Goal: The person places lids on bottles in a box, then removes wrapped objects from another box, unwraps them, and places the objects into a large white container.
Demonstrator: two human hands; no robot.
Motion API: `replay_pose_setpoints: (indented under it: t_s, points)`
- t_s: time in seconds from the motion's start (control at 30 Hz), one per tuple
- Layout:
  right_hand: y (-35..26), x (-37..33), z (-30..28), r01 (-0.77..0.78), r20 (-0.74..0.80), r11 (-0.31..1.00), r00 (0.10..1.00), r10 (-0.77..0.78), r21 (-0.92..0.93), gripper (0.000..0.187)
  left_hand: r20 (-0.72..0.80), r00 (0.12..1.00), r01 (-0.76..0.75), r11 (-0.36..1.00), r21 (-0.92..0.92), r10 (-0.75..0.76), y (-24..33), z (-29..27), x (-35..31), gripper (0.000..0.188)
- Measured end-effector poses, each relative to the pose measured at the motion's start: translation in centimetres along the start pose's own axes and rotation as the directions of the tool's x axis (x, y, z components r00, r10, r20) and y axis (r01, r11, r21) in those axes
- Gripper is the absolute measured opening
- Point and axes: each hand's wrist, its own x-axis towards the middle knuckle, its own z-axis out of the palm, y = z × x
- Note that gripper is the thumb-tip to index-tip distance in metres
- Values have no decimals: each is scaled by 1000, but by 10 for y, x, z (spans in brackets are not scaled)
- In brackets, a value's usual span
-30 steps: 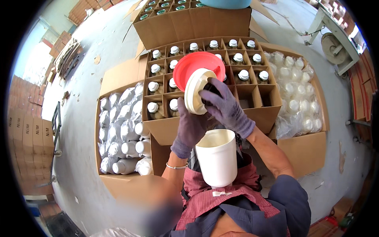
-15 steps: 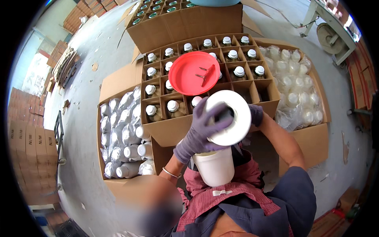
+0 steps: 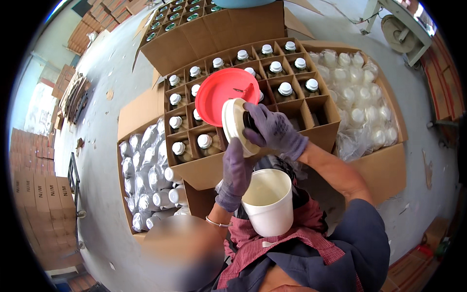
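Both my hands wear purple-grey gloves. A round white lid-like piece (image 3: 232, 127) with a dark middle is tilted on its edge in front of me. My right hand (image 3: 278, 129) is closed on its dark middle part. The fingers of my left hand (image 3: 235, 173) press against its lower rim. Right below, a white plastic tub (image 3: 268, 214) stands upright against my apron with its mouth uncovered. Behind the lid, a red round tray (image 3: 216, 90) rests on bottles and bears a small red tool (image 3: 249, 92) with metal prongs, partly hidden by the lid.
A divided carton (image 3: 204, 170) holds several white-capped bottles (image 3: 204, 141). At left, a carton holds bagged white bottles (image 3: 151, 165); at right, another holds bagged clear bottles (image 3: 357, 117). Behind stands a further divided carton (image 3: 214, 39) with a blue basin (image 3: 243, 3) on its edge.
The lid has moved left and turned onto its edge, uncovering the tub's mouth. My right hand has come in front onto its dark middle; my left hand has shifted down to its rim.
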Motion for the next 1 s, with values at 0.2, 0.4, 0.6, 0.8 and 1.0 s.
replay_pose_setpoints:
  t_s: [0.2, 0.4, 0.6, 0.8, 1.0]
  points:
    - [-4, 5, -22, -132, 132, 876, 988, 79, 464, 38, 593, 689, -719, 290, 632, 416, 16, -32, 29, 82]
    - [24, -3, -24, -437, 385, 547, 898, 214, 714, 40, 482, 746, -666, 529, 526, 459, 15, -15, 44, 67]
    - [44, 10, -30, 113, -24, 993, 993, -113, 31, 60, 93, 995, -56, 961, 272, 32, -11, -33, 44, 64]
    - [57, 27, -45, 590, 375, 734, 799, -470, -336, 57, 318, 899, 346, 933, -97, -301, 46, 9, 39, 71]
    - [27, 47, -60, 577, 262, 739, 816, -515, -346, 63, 366, 888, 418, 822, -387, -279, 48, 21, 34, 81]
